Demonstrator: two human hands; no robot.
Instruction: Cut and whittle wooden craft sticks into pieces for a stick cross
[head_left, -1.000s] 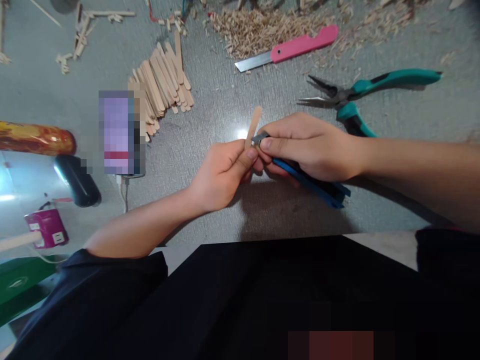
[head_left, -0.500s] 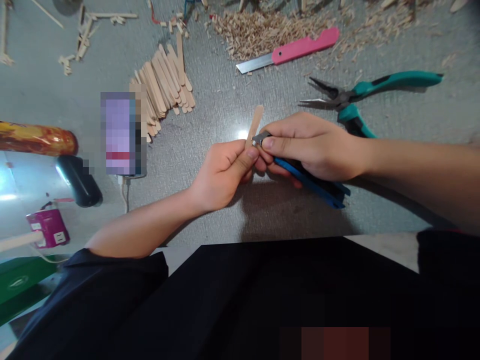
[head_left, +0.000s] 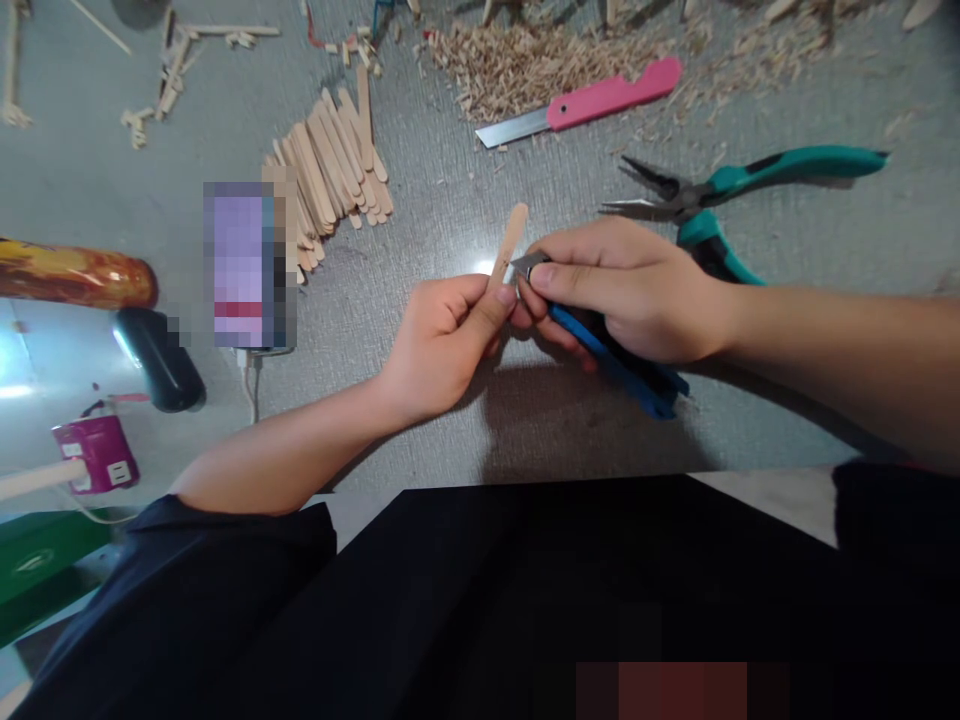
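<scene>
My left hand (head_left: 450, 335) is closed on a wooden craft stick (head_left: 512, 235), its rounded end sticking out above my thumb and finger. My right hand (head_left: 637, 285) grips a blue utility knife (head_left: 622, 365); its short metal blade points left, at the stick's edge beside my left thumb. A small dark mark shows on the stick near the blade. Whether the blade touches the wood I cannot tell. The stick's lower end is hidden by my left fingers.
Beyond my hands lie a pink cutter (head_left: 615, 95), a heap of wood chips (head_left: 517, 70) and green-handled pliers (head_left: 697, 195). To the left are a pile of craft sticks (head_left: 330, 165), a blurred phone (head_left: 240, 265) on a cable, a dark case (head_left: 161, 360) and a purple socket block (head_left: 97, 455).
The knife's blade has shifted slightly to the right, away from the stick, and its handle end has swung a little toward me. My left hand stays nearly still, holding the craft stick.
</scene>
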